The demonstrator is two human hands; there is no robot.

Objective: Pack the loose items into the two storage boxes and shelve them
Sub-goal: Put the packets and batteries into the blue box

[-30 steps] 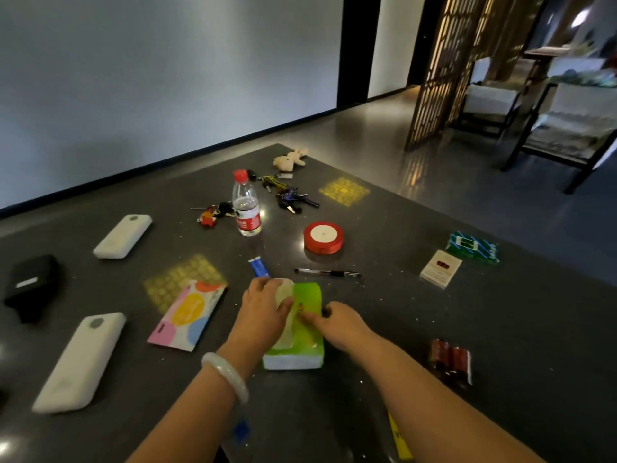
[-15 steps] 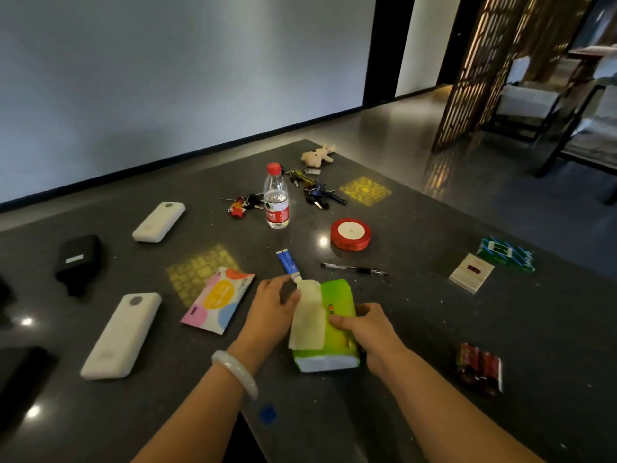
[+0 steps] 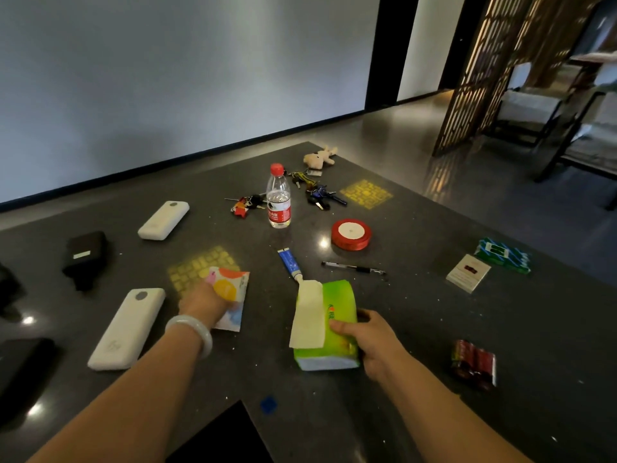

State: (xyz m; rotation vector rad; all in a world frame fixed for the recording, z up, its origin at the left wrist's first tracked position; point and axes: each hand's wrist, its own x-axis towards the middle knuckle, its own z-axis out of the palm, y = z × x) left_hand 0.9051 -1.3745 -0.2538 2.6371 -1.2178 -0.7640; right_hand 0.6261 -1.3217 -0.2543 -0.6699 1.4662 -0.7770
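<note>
Tissue pack [image 3: 335, 324], soft and light, is yielding in the gripping right hand [image 3: 370, 342]; left hand [image 3: 203, 300] is pressing the colourful pouch [image 3: 230, 295] on the counter [image 3: 417, 329]

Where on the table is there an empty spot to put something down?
Bare tabletop lies between the pen, the white card box and the red batteries. More lies near the front edge, around the blue dot. It is crowded by the water bottle, with keys on both sides.
</note>
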